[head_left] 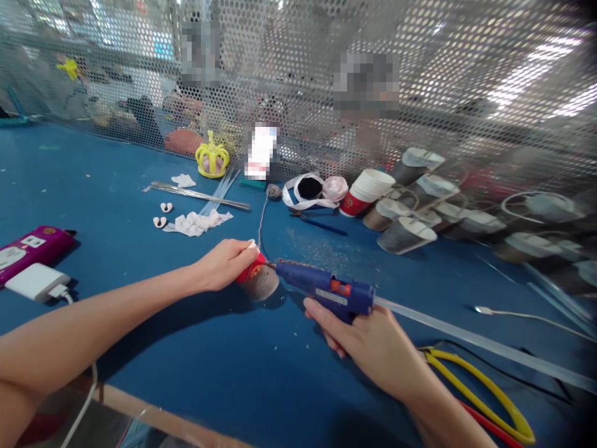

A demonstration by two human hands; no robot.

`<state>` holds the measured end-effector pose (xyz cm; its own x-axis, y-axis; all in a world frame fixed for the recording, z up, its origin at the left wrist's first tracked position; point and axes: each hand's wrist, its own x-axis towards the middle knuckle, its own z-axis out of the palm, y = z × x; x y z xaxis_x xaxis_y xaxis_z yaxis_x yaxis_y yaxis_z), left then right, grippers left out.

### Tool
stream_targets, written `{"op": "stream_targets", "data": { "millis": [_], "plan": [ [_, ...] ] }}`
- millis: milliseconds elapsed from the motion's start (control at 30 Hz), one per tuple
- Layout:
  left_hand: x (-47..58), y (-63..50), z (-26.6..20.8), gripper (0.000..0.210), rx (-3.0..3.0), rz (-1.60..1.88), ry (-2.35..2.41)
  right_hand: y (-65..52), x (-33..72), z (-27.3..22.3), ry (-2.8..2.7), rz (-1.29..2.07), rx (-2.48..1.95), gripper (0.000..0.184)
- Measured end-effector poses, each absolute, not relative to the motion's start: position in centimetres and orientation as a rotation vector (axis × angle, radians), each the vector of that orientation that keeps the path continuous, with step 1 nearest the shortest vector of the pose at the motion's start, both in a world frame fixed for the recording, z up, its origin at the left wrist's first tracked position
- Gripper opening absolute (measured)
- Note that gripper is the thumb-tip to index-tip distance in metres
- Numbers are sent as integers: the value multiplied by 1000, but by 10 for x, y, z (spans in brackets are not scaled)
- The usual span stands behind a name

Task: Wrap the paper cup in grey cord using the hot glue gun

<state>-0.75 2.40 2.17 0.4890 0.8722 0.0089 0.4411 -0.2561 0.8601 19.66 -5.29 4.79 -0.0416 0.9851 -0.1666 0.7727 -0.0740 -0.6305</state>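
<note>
My left hand (227,264) is closed around a red paper cup (262,284), tipped on its side, with grey cord wound over its lower part. From the cup a strand of grey cord (262,218) runs back to a small ball of it (273,191). In my right hand (373,342) is a blue hot glue gun (321,289), gripped by its handle, its nozzle at or very near the cup's wrapped edge. A long clear glue stick (461,339) sticks out of the gun's rear. Fingers of the right hand are partly hidden behind the handle.
Stacked paper cups (370,190) and several cord-wrapped cups (405,235) stand at the back right. Pliers (321,224) lie before a white ribbon roll (298,202). Yellow-handled cutters (480,386) are at lower right, a white power bank (37,282) at left. Perforated metal mesh (298,74) bounds the table's back.
</note>
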Motion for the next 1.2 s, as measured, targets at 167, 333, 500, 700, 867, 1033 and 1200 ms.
{"op": "stream_targets", "data": {
  "millis": [167,333,500,700,867,1033,1200],
  "plan": [
    [-8,25,21,36,1873,651,1100,-55,193,50,-1833,862,-1845,37],
    [-8,25,21,36,1858,649,1109,-56,192,49,-1834,845,-1803,32],
    [-8,23,22,37,1868,637,1111,-54,193,48,-1792,822,-1847,36],
    [-8,24,22,37,1892,628,1126,-53,190,50,-1797,857,-1761,29],
    [-8,24,22,37,1904,623,1130,-54,189,49,-1801,855,-1756,30],
    [-8,24,22,36,1918,622,1132,-55,187,53,-1776,870,-1773,30],
    [-8,23,22,34,1923,616,1129,-56,187,54,-1779,884,-1782,28]
  ]
}}
